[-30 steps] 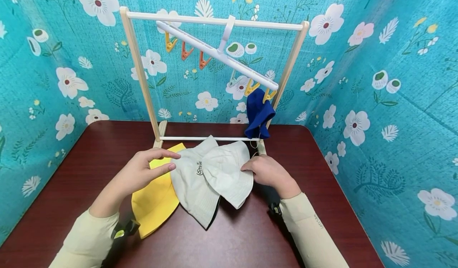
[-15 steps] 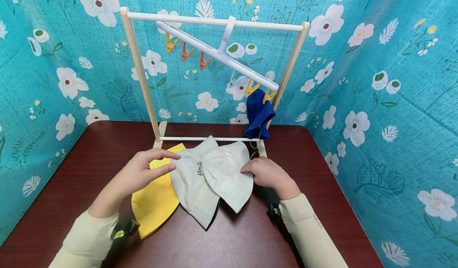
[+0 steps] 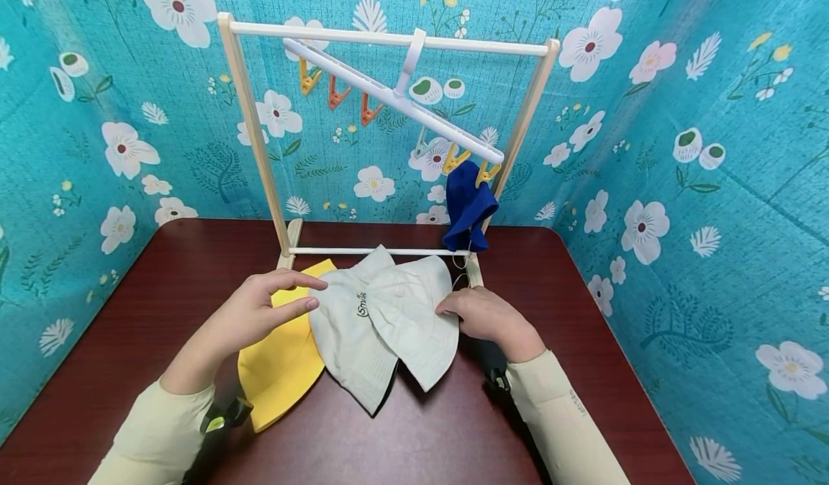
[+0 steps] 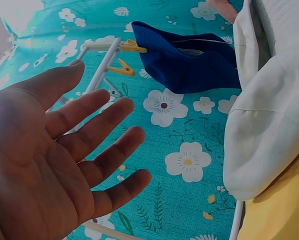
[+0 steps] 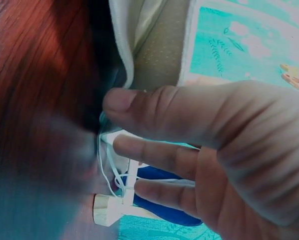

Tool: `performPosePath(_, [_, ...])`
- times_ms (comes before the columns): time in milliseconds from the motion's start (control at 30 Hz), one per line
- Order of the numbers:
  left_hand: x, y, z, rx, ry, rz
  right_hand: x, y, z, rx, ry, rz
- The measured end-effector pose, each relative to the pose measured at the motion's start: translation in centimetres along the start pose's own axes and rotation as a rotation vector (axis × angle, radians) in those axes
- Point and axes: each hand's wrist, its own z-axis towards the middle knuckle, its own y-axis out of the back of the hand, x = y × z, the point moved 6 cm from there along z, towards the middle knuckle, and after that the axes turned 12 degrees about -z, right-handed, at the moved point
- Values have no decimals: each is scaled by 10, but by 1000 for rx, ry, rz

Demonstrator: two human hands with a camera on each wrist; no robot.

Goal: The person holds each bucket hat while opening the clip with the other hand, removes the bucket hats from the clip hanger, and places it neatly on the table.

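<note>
A pale off-white bucket hat (image 3: 414, 312) with small dark lettering lies folded in the middle of the table, dark lining peeking out below; I cannot tell whether its two lobes are one hat or two. My right hand (image 3: 486, 316) pinches its right edge. In the right wrist view the thumb (image 5: 122, 102) covers the brim where it is held, and thin pale cords (image 5: 109, 165) hang beside the fingers. Partly beneath the off-white fabric is a yellow bucket hat (image 3: 281, 366). My left hand (image 3: 259, 309) hovers above the yellow one, fingers apart, holding nothing.
Behind the hats stands a wooden rack (image 3: 255, 125) with a white rail. From it hangs a tilted white hanger (image 3: 363, 82) with several coloured clips (image 3: 335, 95). Yellow clips at its low right end hold a blue hat (image 3: 468, 208). Floral cloth walls (image 3: 654, 183) enclose the dark red table (image 3: 570, 413).
The lower right corner of the off-white hat's brim has shifted slightly down toward the front. My right hand has barely moved. My left hand stays in place.
</note>
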Motion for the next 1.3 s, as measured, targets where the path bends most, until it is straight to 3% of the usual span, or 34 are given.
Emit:
performPosePath(333, [0, -1, -1, 11, 11, 1, 0, 2, -6, 145, -97, 108])
performPosePath(533, [1, -2, -1, 16, 16, 4, -3, 1, -7, 185, -151, 131])
performPosePath(1300, [3, -4, 0, 24, 24, 17, -27, 5, -17, 211, -311, 106])
